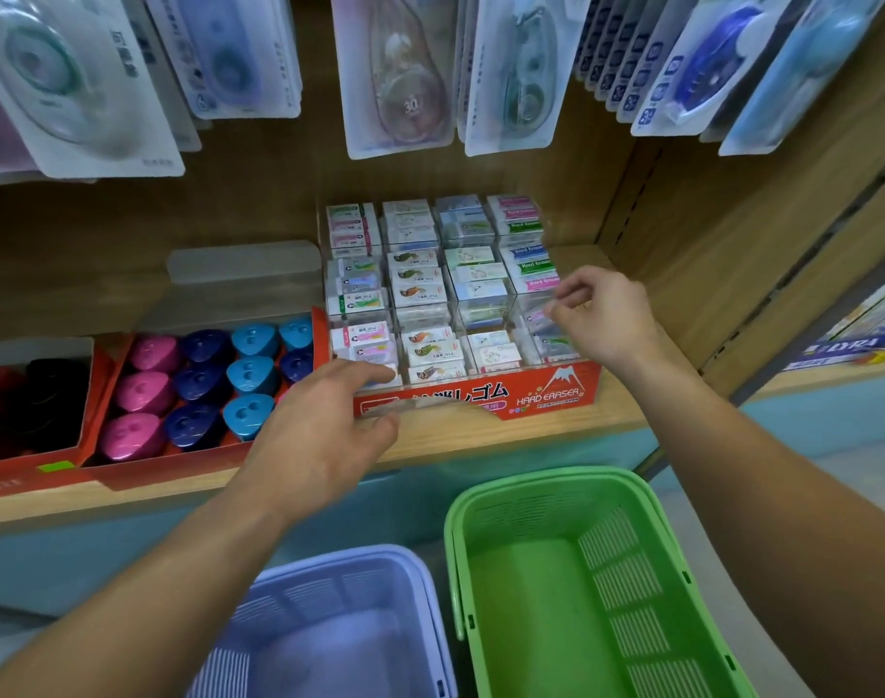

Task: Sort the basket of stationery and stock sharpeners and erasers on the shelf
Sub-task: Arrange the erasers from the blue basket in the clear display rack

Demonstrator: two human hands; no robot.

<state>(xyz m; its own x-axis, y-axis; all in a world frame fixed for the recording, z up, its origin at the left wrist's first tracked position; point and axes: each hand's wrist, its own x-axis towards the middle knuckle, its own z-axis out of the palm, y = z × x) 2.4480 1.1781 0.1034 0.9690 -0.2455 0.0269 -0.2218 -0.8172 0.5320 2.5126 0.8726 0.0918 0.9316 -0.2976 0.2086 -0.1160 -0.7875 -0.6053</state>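
Observation:
A red eraser box [541, 395] stands on the wooden shelf [480, 435], its clear compartments packed with small wrapped erasers [420, 279]. My left hand [324, 435] grips the box's front left corner, fingers over the front row and thumb against the front wall. My right hand [601, 314] hovers over the right-hand column, thumb and forefinger pinched on what looks like a small clear-wrapped eraser [543, 317]. To the left, a red tray [102, 355] holds rows of pink, dark blue and light blue sharpeners [201, 380].
Below the shelf sit a green basket [526, 481] and a lilac basket [329, 559], both showing bare bottoms. Carded correction tapes [405, 83] hang above the shelf. A box with dark red and black items [27, 395] stands far left. A wooden side panel [682, 244] closes the right.

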